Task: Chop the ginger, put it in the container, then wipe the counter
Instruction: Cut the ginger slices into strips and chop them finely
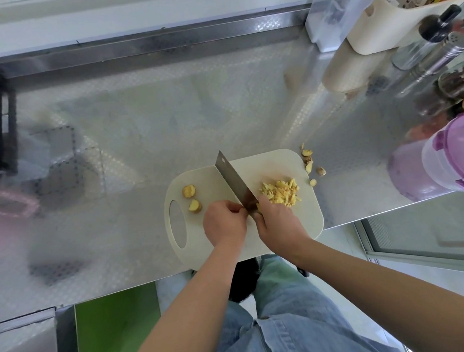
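Ginger chopped into short yellow sticks is lying in a loose pile on the right half of the cutting board, just right of frame centre. Two unchopped ginger chunks are sitting on the board's left side, near its oval handle hole, well apart from the pile. The cleaver is standing on edge across the board's middle, between chunks and pile, its far end pointing toward the top of the frame. The right hand is gripping the cleaver at its near end, fingers wrapping round the handle, which is hiding under the palm; its knuckles are touching the near edge of the pile. The left hand is lying just left of the blade, fingers curling inward and tips bunching against the blade's flat side; whether they are pinching anything cannot be told. Several peel scraps are lying on the steel counter just beyond the board's upper right corner. The container, clear with a purple lid, is standing at the right edge of the frame, well apart from the board. A cream holder and several bottles are crowding the upper right corner, and a black rack is standing at the upper left.
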Demonstrator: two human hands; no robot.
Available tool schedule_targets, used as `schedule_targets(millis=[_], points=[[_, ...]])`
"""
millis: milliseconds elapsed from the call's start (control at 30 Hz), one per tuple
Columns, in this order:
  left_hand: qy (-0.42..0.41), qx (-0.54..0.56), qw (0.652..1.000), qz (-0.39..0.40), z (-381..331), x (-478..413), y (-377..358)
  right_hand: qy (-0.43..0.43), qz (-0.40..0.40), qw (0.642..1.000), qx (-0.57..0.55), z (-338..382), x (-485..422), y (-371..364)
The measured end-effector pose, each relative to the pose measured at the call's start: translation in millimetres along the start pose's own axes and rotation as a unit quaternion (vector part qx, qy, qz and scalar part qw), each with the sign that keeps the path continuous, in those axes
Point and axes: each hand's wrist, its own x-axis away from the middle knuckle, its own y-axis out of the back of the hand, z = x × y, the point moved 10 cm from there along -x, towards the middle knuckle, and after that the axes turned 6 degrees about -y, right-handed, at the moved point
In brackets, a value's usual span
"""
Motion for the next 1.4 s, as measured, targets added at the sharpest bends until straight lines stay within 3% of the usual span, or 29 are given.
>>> schedule_targets(millis=[367, 1400], points=[[0.003, 0.012, 1.0, 0.017, 3, -2, -1, 0.0, -0.039, 0.997, -0.065, -2, -8, 10], [-0.012, -0.005, 1.0, 0.009, 2, -6, -3, 0.002, -0.016, 0.999, -0.045, 2, -12, -1]])
